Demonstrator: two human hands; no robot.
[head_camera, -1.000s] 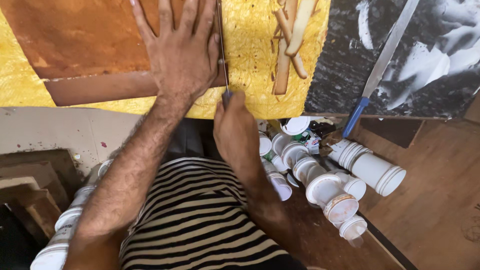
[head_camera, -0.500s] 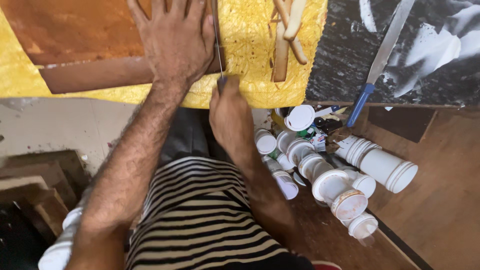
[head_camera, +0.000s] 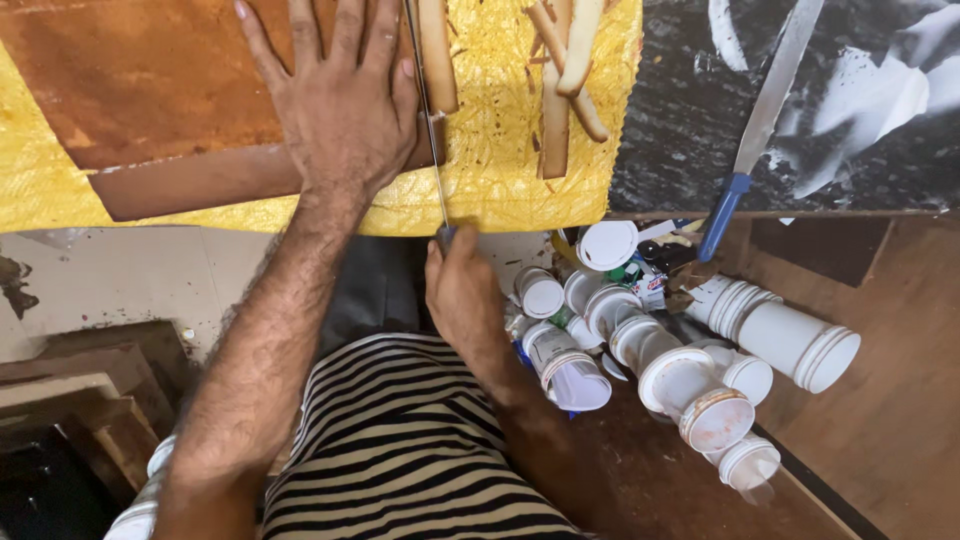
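From your head camera, your left hand (head_camera: 345, 110) lies flat, fingers spread, on the brown sheet (head_camera: 150, 90). Just right of it, your right hand (head_camera: 462, 295) grips a thin blade (head_camera: 428, 130), with white jars (head_camera: 640, 340) crowding its right.

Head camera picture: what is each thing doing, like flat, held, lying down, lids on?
Left hand: flat, pressing the brown sheet.
Right hand: gripping the thin metal blade.
Blue-handled long knife: lying unheld.
White plastic jars: heaped, mostly capped.
Tan wooden sticks: lying loose.
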